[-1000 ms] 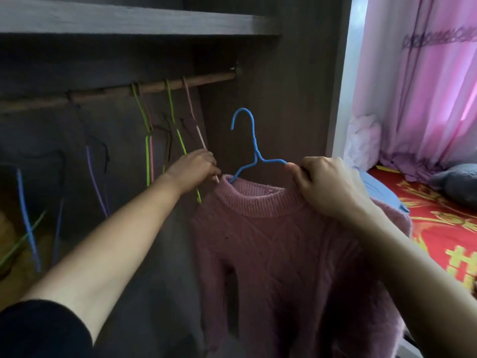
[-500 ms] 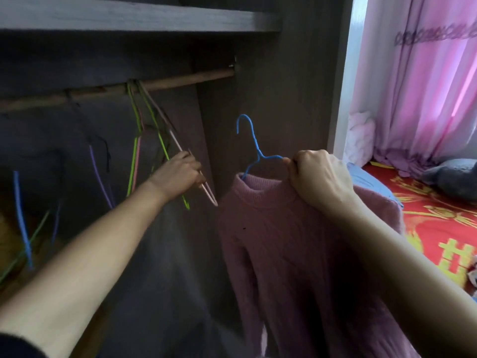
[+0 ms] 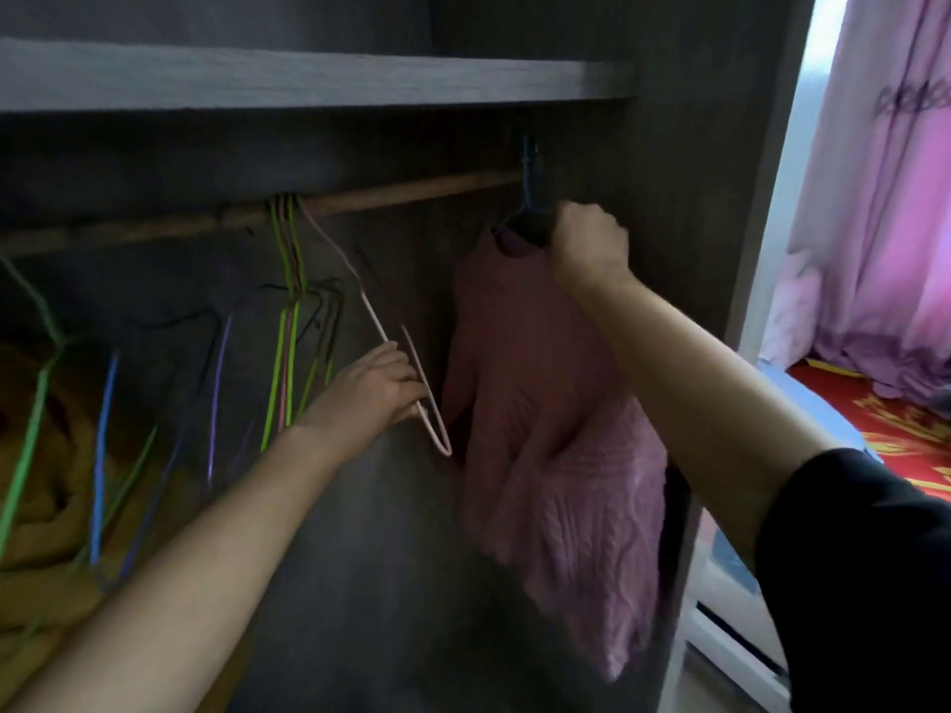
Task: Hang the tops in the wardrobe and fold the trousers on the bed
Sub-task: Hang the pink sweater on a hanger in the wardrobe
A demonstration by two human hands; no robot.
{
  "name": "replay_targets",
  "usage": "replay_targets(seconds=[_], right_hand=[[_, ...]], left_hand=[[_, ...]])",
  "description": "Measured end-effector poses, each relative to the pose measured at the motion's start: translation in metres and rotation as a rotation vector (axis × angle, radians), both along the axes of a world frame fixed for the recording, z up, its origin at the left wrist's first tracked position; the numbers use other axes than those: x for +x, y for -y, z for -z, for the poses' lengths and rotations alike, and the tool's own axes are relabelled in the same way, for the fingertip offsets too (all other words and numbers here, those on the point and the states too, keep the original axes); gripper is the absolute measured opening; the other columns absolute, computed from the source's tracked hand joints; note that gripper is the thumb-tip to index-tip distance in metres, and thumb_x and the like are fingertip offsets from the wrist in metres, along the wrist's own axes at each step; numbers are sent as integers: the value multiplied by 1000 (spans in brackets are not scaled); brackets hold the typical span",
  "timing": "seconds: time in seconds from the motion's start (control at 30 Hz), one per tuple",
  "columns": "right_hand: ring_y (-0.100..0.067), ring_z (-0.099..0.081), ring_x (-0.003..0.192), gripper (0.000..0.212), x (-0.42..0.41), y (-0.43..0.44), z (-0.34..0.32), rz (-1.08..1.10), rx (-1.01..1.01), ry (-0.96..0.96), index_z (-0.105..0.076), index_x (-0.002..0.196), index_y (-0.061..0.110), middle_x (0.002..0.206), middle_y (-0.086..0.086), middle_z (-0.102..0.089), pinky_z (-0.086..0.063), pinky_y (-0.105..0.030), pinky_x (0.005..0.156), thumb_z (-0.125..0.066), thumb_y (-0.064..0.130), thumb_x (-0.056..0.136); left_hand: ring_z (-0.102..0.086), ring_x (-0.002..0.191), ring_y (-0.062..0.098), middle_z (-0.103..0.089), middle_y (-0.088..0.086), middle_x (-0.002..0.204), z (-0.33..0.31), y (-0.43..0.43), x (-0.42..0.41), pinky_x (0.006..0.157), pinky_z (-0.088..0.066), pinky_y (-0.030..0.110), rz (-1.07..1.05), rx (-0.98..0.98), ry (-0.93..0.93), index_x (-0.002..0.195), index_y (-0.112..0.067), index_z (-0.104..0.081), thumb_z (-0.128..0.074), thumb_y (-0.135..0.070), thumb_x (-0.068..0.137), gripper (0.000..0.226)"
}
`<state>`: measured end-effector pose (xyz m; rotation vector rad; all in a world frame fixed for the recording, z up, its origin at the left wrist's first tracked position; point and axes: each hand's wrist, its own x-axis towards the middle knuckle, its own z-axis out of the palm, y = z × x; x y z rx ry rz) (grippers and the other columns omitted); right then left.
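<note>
Right hand (image 3: 589, 244), fingers curled round the blue hanger (image 3: 527, 190) at the sweater (image 3: 535, 403) neck, hook at the right end of the rail (image 3: 411, 190). Sweater hangs below it. Left hand (image 3: 375, 391) fingers grip a pink hanger (image 3: 370, 311) hooked mid-rail, tilted right.

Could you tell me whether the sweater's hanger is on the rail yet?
On, it seems: the blue hanger hooks over the rail at its right end, while the right hand grips it.

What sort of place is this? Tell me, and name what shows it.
Most likely a bedroom: a dark wood-grain wardrobe with a wooden rail of coloured wire hangers, a red patterned bed cover, pink curtains.
</note>
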<state>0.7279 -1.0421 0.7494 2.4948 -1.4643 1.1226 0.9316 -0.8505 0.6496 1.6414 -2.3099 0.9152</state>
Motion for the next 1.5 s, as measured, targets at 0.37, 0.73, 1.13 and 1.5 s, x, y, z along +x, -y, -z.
replay_targets(seconds=[0.37, 0.73, 1.13, 1.5], right_hand=[[-40, -55, 121, 83, 34, 14, 62, -77, 176, -239, -9, 159, 24, 138, -19, -49, -46, -47, 91, -50, 0, 91], [-37, -26, 144, 75, -20, -50, 151, -9, -71, -177, -15, 158, 13, 160, -22, -18, -28, -50, 116, -52, 28, 94], [-37, -26, 147, 55, -238, -149, 202, 232, -420, -230, -47, 146, 13, 156, -25, -30, -23, -53, 118, -57, 33, 96], [-35, -13, 152, 70, -510, -253, 269, 730, 84, -319, -27, 157, 19, 164, -18, -11, -16, -53, 120, -41, 56, 98]], left_hand=[[-66, 89, 38, -65, 19, 80, 15, -20, 4, 110, -36, 55, -180, 49, -157, 91, -1, -76, -68, 15, 51, 44], [-59, 107, 31, -67, 7, 108, 43, -12, -24, 108, -31, 55, -297, -306, -348, 110, -14, -70, -49, -25, 85, 34], [-16, 147, 35, -4, 14, 164, 126, 50, -198, 119, -8, 55, 53, -173, -750, 157, -25, -14, -31, -49, 100, 64], [-9, 151, 32, -11, 16, 163, 138, 36, -435, 117, -6, 61, 390, -10, -519, 155, -16, -27, -36, -43, 97, 64]])
